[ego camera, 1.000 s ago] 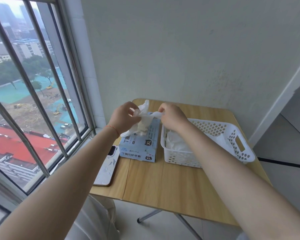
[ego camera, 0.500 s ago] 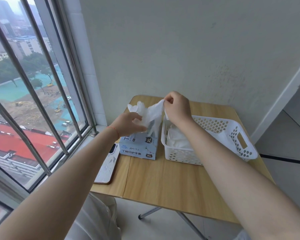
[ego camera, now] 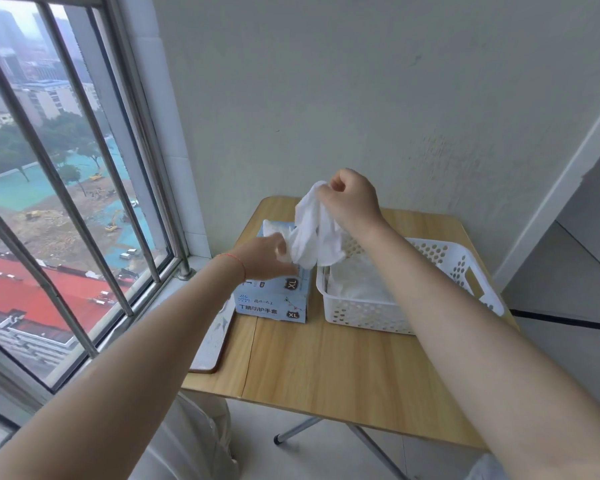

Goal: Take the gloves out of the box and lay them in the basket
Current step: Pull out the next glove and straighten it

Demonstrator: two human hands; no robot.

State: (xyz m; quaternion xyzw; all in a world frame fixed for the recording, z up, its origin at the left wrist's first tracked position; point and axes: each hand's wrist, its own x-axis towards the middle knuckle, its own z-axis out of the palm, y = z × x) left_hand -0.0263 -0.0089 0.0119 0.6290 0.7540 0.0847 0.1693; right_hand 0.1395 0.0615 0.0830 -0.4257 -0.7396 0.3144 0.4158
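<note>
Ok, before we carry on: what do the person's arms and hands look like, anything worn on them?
Both forearms are bare, with no sleeves in view. The left hand has a thin red string bracelet round its wrist. The right hand wears nothing: no glove, watch or ring can be seen on it.

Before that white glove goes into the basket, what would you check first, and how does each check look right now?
1. Right hand grips the glove by its top: ok.
2. Glove fully out of the box: cannot tell, its lower end hangs at the opening.
3. Left hand steadies things at the box top: ok.
4. Basket sits right beside the box, open side up: ok.
5. Room left in the basket above the gloves already there: ok.
</note>
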